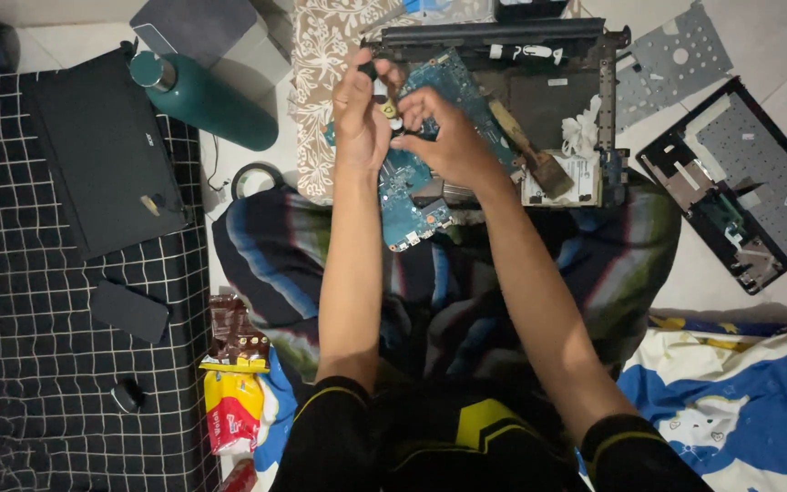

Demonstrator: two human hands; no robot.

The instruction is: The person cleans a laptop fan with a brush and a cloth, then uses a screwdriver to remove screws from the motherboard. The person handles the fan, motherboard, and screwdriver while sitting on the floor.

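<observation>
While black sleeves with yellow trim fill the near edge of the frame, a person sits on the floor with a striped blue, green and black cloth [594,264] across the lap. Both forearms reach forward over it to a blue-green printed circuit board [412,196] that lies tilted on the lap's far edge. The left hand [362,114] is closed, its fingertips pinching a small black part above the board; the right hand [444,137] is curled beside it, touching it, fingers pinched on a small yellowish piece between the two hands. Just beyond the board lies an opened black laptop chassis [548,55], a wooden-handled brush [530,150] resting across it. To the left, a dark teal metal bottle [207,100] lies on the tiled floor beside a closed black laptop [102,155] on a black grid-patterned mat [29,364].
</observation>
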